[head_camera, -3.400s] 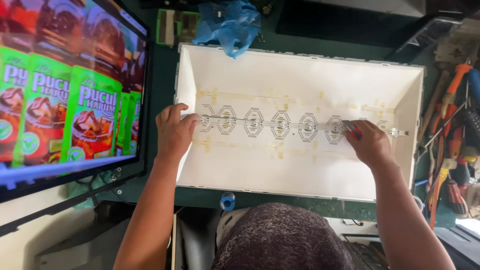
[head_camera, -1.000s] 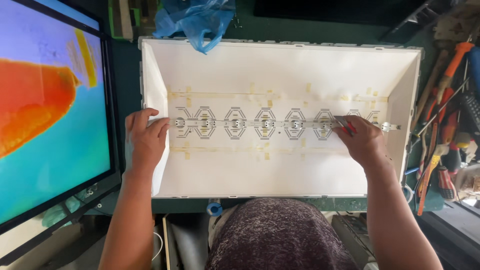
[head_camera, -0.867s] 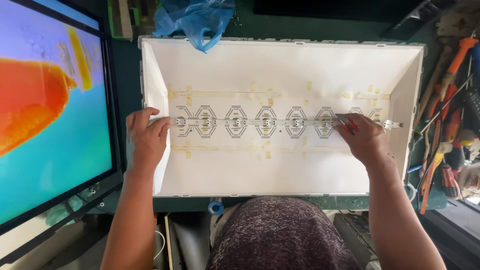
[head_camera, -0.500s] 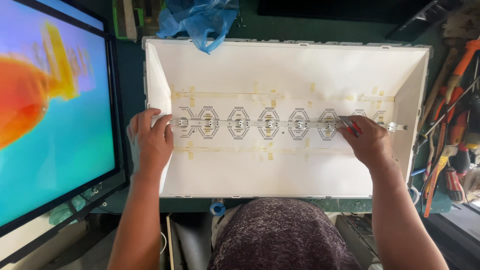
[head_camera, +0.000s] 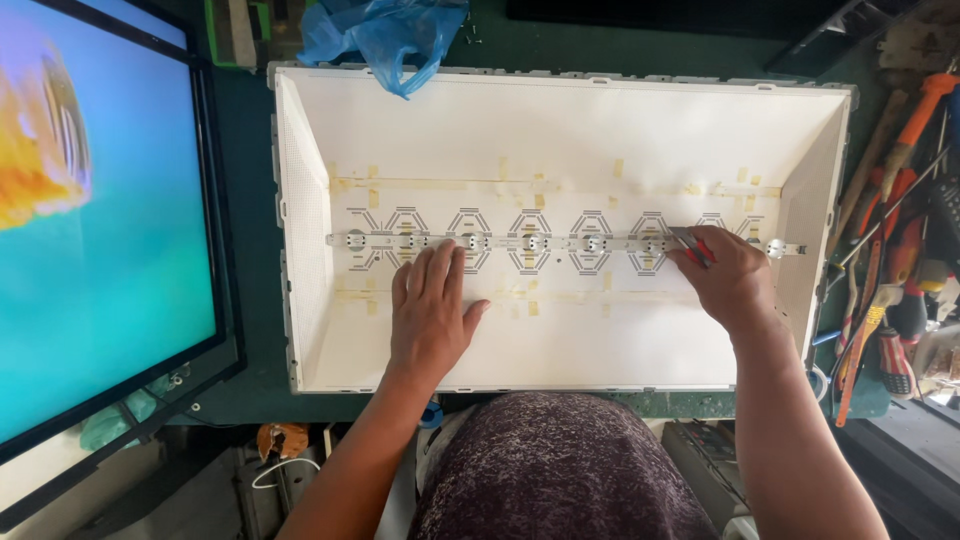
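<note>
A shallow white panel tray (head_camera: 300, 200) lies on the green bench. Across its middle runs a thin metal light strip (head_camera: 560, 242) with several small lenses. My left hand (head_camera: 430, 310) lies flat on the white sheet, fingers apart, its fingertips touching the strip left of centre. My right hand (head_camera: 725, 280) is closed around a small tool (head_camera: 692, 245) with a grey tip and red handle, held against the strip near its right end.
A lit screen (head_camera: 90, 220) stands at the left. A blue plastic bag (head_camera: 385, 35) rests over the tray's far rim. Screwdrivers and pliers (head_camera: 890, 250) crowd the right edge. Someone's dark-haired head (head_camera: 560, 465) fills the bottom centre.
My left hand has moved from the tray's left rim inward onto the sheet, fingertips now on the strip. My right hand stays at the strip's right end.
</note>
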